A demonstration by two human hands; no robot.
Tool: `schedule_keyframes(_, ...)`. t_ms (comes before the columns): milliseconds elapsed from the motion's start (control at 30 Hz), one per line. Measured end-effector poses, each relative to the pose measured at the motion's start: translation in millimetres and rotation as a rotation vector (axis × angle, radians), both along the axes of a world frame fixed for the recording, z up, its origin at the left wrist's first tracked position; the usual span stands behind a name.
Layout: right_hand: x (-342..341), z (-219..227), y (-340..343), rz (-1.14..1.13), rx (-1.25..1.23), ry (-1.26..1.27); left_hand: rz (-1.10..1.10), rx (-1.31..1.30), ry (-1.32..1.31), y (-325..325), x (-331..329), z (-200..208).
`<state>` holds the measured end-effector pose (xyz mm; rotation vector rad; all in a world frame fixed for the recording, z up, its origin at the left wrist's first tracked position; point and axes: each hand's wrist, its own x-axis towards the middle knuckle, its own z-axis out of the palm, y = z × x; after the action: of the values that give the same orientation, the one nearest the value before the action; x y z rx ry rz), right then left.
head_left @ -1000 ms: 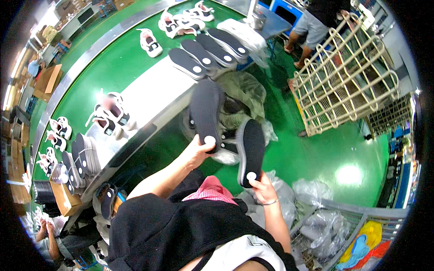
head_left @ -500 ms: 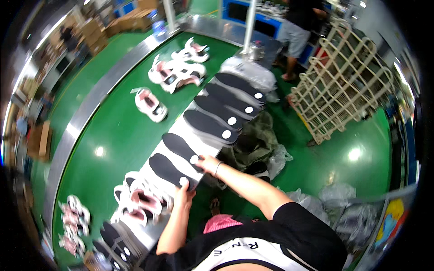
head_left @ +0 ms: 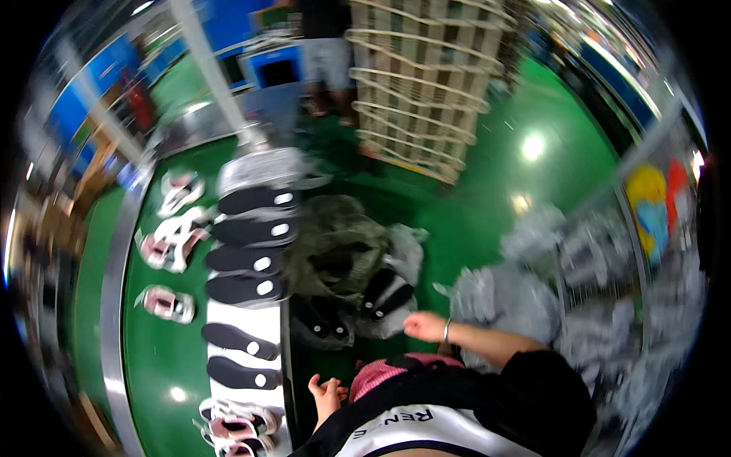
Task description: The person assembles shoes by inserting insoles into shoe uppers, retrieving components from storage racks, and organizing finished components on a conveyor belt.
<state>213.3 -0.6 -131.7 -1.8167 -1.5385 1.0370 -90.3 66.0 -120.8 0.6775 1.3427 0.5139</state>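
My left hand [head_left: 329, 394] hangs just right of the white bench, fingers apart and nothing in it. My right hand [head_left: 426, 326], slightly blurred, is loosely closed, with nothing visible in it, above the floor. Nearest to it lie black insoles with white dots [head_left: 390, 294] on clear plastic; more black insoles [head_left: 321, 318] lie in a bag to their left. On the bench, two single black insoles [head_left: 242, 373] lie side by side, touched by neither hand. Beyond them are several stacks of black insoles [head_left: 242, 289] in a row.
White and pink shoes [head_left: 169, 305] stand on the green conveyor belt [head_left: 156, 381], others [head_left: 236, 426] at the bench's near end. An olive sack [head_left: 335, 228] lies right of the bench. Plastic bags [head_left: 506, 305] fill the right side. A person [head_left: 326, 61] stands beside a tall slatted rack [head_left: 426, 91].
Both my hands have left the two single insoles on the bench. The right has swung right, over the floor bags; the left has drawn back. My view has turned right.
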Motion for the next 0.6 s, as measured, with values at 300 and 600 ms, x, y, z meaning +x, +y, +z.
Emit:
schedule_keyframes(300,245.3,69.0,-196.8,-1.153,0.372,-0.230,-0.756,0.458,-0.021,-2.9,260.4,54.6)
schedule_keyframes(600,379.3,100.2,-378.3,-1.304,-0.217,-0.648,-1.766,1.680,-0.400,-165.1,607.3,95.7)
